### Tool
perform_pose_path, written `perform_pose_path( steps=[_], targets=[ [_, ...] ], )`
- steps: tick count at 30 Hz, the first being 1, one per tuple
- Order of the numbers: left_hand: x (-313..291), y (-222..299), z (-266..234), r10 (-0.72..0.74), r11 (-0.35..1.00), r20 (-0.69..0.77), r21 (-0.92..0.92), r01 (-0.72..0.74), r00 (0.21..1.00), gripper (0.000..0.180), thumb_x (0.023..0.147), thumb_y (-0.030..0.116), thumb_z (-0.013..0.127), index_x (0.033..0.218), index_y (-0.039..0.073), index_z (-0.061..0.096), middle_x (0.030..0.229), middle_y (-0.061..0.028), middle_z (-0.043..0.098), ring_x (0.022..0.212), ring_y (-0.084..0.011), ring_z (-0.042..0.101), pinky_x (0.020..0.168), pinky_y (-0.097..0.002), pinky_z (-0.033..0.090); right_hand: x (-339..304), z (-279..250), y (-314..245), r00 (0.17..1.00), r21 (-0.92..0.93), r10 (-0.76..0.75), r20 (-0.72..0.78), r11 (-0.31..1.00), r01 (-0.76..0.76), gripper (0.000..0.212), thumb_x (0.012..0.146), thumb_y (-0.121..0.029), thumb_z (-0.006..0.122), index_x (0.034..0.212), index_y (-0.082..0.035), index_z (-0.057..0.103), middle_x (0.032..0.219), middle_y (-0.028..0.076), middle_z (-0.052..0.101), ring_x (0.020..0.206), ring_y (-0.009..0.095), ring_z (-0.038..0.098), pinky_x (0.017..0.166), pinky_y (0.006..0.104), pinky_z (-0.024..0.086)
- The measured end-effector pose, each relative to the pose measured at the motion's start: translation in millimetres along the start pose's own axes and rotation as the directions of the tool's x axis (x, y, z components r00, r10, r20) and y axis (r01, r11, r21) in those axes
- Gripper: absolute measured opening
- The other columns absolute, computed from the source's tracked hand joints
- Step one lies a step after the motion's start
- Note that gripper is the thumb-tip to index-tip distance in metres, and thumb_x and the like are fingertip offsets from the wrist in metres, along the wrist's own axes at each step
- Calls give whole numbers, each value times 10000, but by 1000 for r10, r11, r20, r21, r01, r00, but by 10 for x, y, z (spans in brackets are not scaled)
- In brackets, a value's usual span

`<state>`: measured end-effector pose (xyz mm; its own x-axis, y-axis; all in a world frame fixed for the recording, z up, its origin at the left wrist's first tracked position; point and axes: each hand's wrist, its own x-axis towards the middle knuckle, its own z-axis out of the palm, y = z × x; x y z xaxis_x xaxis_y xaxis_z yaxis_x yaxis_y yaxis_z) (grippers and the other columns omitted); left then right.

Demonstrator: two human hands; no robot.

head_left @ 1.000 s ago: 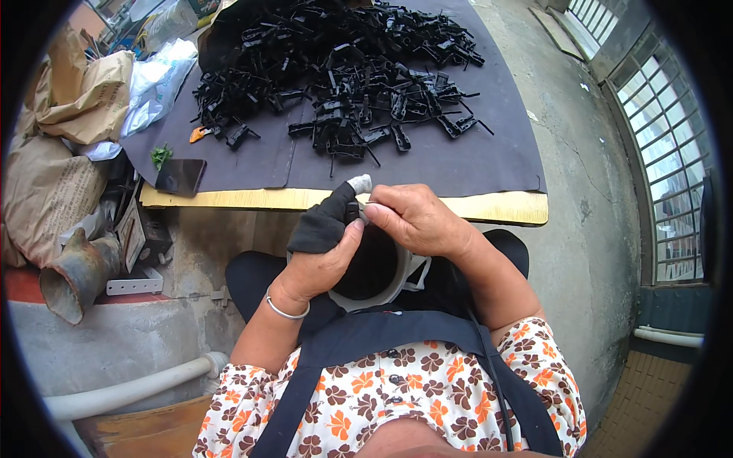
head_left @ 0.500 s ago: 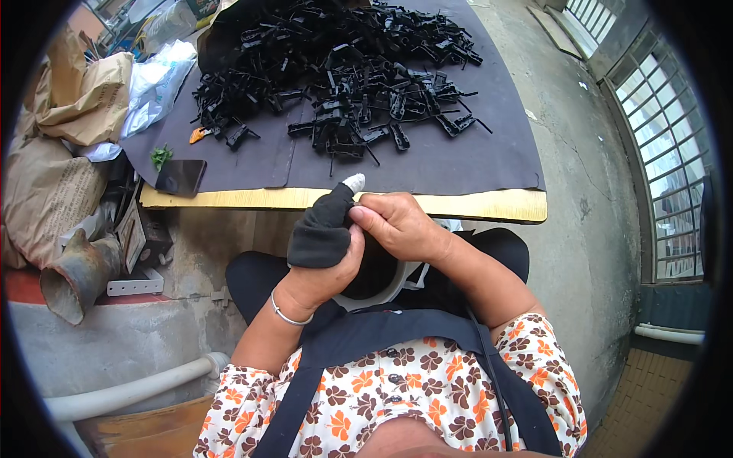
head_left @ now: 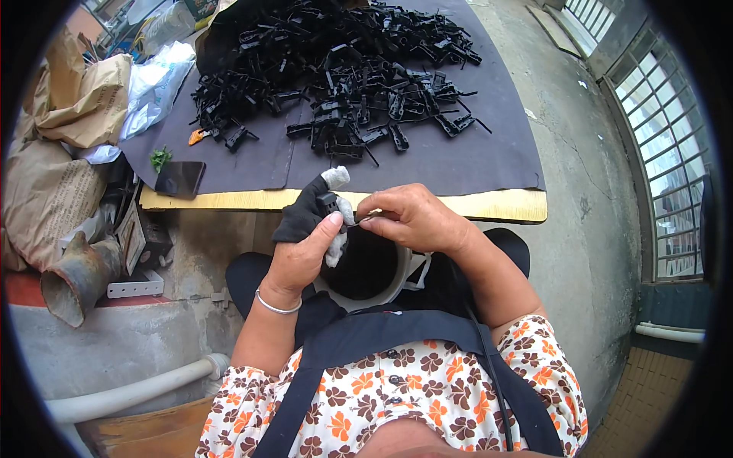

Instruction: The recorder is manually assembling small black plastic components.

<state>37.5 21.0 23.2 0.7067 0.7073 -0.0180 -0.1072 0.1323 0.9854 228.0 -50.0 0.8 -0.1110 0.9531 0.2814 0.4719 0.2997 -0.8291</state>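
Both hands meet just above the white bucket point(head_left: 397, 284) on the person's lap. The left hand point(head_left: 305, 248), partly wrapped in a black cloth guard point(head_left: 299, 216) with white-taped fingertips, pinches a small black plastic part point(head_left: 328, 202) between thumb and forefinger. The right hand point(head_left: 408, 220) closes its fingertips on a thin piece at that same part, so the two hands touch. Beyond the bucket, a heap of black plastic parts point(head_left: 343, 69) lies on the dark mat point(head_left: 458, 164), with a phone point(head_left: 180, 177) at the mat's left edge
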Motion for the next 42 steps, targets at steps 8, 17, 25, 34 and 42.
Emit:
perform_pose_path(
  steps=[8, 17, 25, 34, 42],
  targets=[
    [-18, 9, -40, -24, 988, 77, -148, 35, 997, 471, 927, 71, 514, 1355, -54, 362, 853, -27, 579, 601, -47, 489, 520, -183, 411, -14, 23, 6, 991, -10, -123, -43, 992, 123, 139, 791, -59, 688, 925, -29, 666, 758, 121, 648, 683, 257, 643, 609, 310, 501],
    [-10, -153, 20, 34, 998, 228, 42, -44, 973, 416, 895, 39, 457, 1298, -57, 416, 1047, -91, 576, 763, -112, 553, 674, -236, 490, 7, 24, -17, 960, 79, -224, -170, 967, 240, 114, 772, -49, 707, 876, -38, 664, 681, 67, 594, 583, 189, 595, 543, 294, 480],
    [-63, -5, 98, -52, 991, 149, 128, 33, 988, 255, 892, 48, 463, 1130, -31, 509, 751, -6, 564, 562, -42, 499, 501, -191, 423, 2, 80, -132, 980, 236, 112, -165, 969, -71, 198, 868, -145, 654, 771, -12, 544, 626, 56, 519, 549, 133, 436, 518, 289, 397],
    [17, -149, 83, 301, 740, 148, 587, -329, 942, 215, 819, 24, 505, 998, -90, 538, 748, -146, 597, 631, -238, 570, 621, -343, 475, 21, 65, -156, 991, 82, 128, 31, 988, -130, 280, 941, -218, 540, 780, 9, 568, 598, 145, 506, 528, 208, 438, 539, 338, 418],
    [-66, -63, 18, 285, 701, 141, 643, -307, 948, 147, 806, 24, 534, 924, -49, 583, 866, -203, 623, 773, -343, 592, 705, -380, 477, 79, 157, -160, 997, 34, 80, 16, 996, -81, 295, 914, -248, 557, 784, 14, 598, 669, 203, 580, 614, 367, 557, 591, 405, 450]
  ],
)
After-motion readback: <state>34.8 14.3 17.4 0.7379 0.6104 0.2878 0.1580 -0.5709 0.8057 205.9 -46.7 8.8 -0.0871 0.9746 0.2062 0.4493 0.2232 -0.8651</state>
